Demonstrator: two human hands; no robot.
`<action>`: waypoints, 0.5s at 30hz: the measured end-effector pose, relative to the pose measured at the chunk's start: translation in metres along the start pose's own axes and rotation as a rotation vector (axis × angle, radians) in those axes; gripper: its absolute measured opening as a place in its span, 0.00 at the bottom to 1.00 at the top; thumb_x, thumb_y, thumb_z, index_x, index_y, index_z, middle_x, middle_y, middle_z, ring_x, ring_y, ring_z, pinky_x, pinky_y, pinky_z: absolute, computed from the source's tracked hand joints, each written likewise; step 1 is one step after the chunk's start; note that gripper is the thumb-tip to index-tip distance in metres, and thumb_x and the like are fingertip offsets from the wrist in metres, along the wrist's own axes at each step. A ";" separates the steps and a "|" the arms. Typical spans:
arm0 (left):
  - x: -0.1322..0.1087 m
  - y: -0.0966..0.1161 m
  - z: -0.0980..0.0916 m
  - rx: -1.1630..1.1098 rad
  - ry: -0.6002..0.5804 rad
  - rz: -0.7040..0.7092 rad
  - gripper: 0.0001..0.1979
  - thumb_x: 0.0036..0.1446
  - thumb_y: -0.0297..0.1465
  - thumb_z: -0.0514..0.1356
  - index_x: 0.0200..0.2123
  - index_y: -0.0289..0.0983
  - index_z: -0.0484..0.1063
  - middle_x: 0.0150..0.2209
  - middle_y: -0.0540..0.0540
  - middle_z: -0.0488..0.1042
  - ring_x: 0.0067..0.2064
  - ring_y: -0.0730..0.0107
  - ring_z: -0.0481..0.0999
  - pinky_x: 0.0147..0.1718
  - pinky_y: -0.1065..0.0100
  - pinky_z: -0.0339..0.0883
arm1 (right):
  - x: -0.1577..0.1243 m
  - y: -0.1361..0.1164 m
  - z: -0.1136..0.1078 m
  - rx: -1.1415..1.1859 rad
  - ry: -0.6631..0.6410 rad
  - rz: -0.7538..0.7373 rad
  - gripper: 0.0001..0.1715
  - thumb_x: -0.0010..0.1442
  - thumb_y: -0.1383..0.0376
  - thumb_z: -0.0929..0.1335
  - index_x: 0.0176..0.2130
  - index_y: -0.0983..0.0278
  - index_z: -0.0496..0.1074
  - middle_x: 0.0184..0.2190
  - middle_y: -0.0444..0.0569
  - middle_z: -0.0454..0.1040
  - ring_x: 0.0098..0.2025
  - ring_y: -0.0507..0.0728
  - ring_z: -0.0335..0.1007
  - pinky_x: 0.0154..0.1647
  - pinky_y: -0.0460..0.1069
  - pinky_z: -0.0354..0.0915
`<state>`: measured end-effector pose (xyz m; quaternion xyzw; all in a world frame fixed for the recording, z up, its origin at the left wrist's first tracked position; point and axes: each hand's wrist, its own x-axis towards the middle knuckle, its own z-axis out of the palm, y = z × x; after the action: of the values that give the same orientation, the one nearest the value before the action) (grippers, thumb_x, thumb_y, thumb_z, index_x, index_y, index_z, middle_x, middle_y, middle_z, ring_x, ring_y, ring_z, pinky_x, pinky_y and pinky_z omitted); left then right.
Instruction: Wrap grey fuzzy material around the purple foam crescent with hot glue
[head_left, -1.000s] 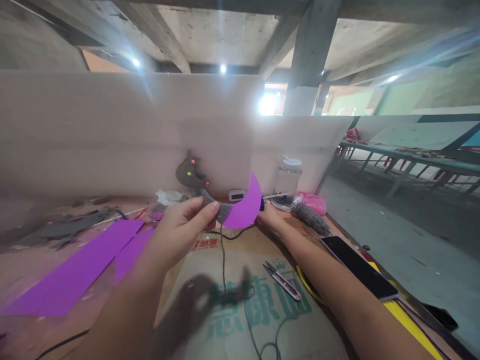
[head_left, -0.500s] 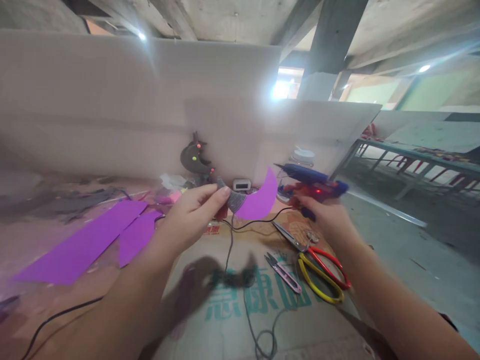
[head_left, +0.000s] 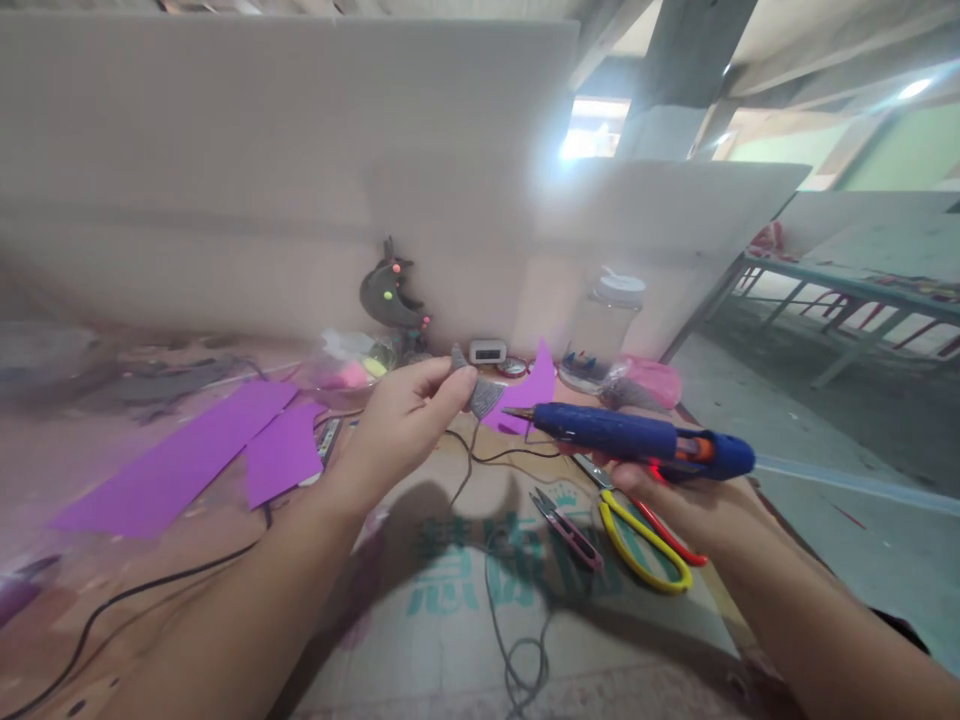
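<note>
A purple crescent [head_left: 527, 397], its left end wrapped in grey yarn [head_left: 487, 397], is pinched between the thumb and fingers of my left hand [head_left: 420, 405]. A grey strand hangs from the wrapped part. My right hand [head_left: 660, 495] is closed round a blue glue gun [head_left: 611, 430], whose nozzle points left and lies close to the crescent's lower edge. Whether the nozzle touches the crescent I cannot tell. Below, on the cardboard [head_left: 465, 660], lie pink thread snips [head_left: 574, 535] and scissors [head_left: 646, 555] with red and yellow handles.
Purple sheets [head_left: 180, 465] lie at the left, near a black cable [head_left: 142, 595]. A dark crescent with coloured pins [head_left: 386, 292] stands at the back panel. Behind are a small white display [head_left: 487, 351], a lidded jar [head_left: 604, 325] and a pink bag [head_left: 651, 383]. Loose yarn [head_left: 525, 665] lies in front.
The glue gun in my right hand has come lower and nearer, its nozzle now beside the crescent. My left hand has shifted slightly right with the crescent. The jar and pink bag show more fully.
</note>
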<state>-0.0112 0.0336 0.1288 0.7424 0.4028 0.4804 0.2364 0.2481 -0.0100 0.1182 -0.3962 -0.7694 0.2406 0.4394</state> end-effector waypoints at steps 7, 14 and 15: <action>-0.003 0.005 -0.002 0.053 -0.001 0.018 0.19 0.65 0.37 0.51 0.21 0.38 0.54 0.22 0.54 0.52 0.25 0.73 0.54 0.25 0.69 0.48 | 0.006 -0.003 0.004 -0.126 -0.128 -0.073 0.11 0.60 0.57 0.69 0.30 0.60 0.71 0.27 0.47 0.72 0.28 0.56 0.68 0.30 0.51 0.64; -0.002 0.004 -0.001 0.002 -0.022 0.037 0.18 0.66 0.36 0.51 0.23 0.37 0.59 0.23 0.54 0.56 0.27 0.74 0.58 0.26 0.71 0.51 | 0.003 -0.003 0.006 -0.209 -0.101 -0.061 0.11 0.59 0.57 0.70 0.29 0.61 0.71 0.24 0.46 0.70 0.31 0.59 0.70 0.33 0.52 0.69; -0.002 0.003 -0.001 -0.004 -0.026 0.043 0.18 0.66 0.36 0.51 0.23 0.37 0.60 0.23 0.54 0.56 0.27 0.74 0.58 0.26 0.71 0.51 | 0.002 -0.004 0.007 -0.216 -0.093 -0.056 0.11 0.59 0.57 0.70 0.30 0.61 0.71 0.24 0.46 0.70 0.33 0.60 0.71 0.35 0.53 0.70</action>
<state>-0.0112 0.0304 0.1309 0.7565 0.3824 0.4768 0.2326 0.2402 -0.0103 0.1189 -0.4079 -0.8212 0.1619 0.3647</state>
